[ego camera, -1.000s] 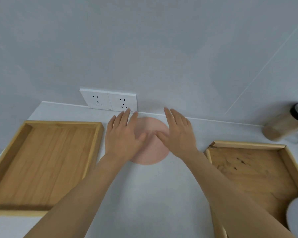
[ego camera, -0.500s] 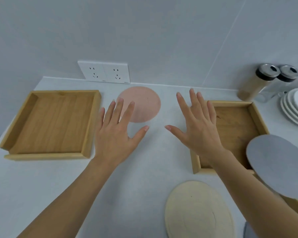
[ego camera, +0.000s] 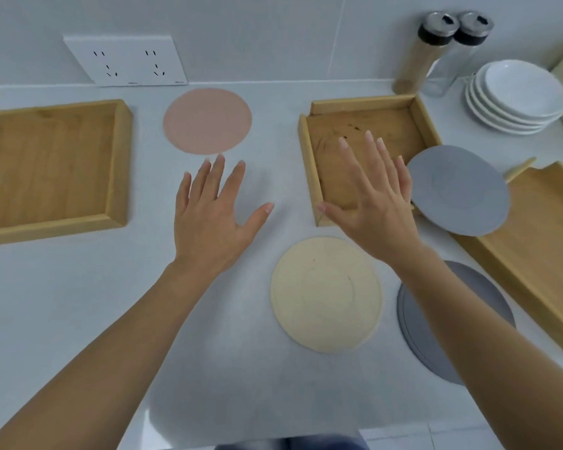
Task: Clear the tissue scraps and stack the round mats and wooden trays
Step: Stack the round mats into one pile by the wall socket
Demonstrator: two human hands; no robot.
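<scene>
A pink round mat (ego camera: pixel 207 120) lies flat near the wall. My left hand (ego camera: pixel 210 216) hovers just in front of it, fingers spread, holding nothing. My right hand (ego camera: pixel 372 203) is spread over the front edge of the middle wooden tray (ego camera: pixel 361 107), also holding nothing. A grey mat (ego camera: pixel 459 190) rests tilted across that tray's right corner and a third tray (ego camera: pixel 540 251). A cream mat (ego camera: pixel 325 293) lies near the front, and a darker grey mat (ego camera: pixel 416 319) is partly hidden under my right forearm. Another wooden tray (ego camera: pixel 52 167) sits at the left.
A double wall socket (ego camera: pixel 126 60) is on the wall behind the pink mat. Two tall lidded jars (ego camera: pixel 436 50) and a stack of white plates (ego camera: pixel 517 95) stand at the back right. The counter's front edge runs near the bottom of the view.
Both hands have come off the pink mat and drawn back toward me; the right hand shifted right over the middle tray. The view tilted down, revealing more mats and a third tray.
</scene>
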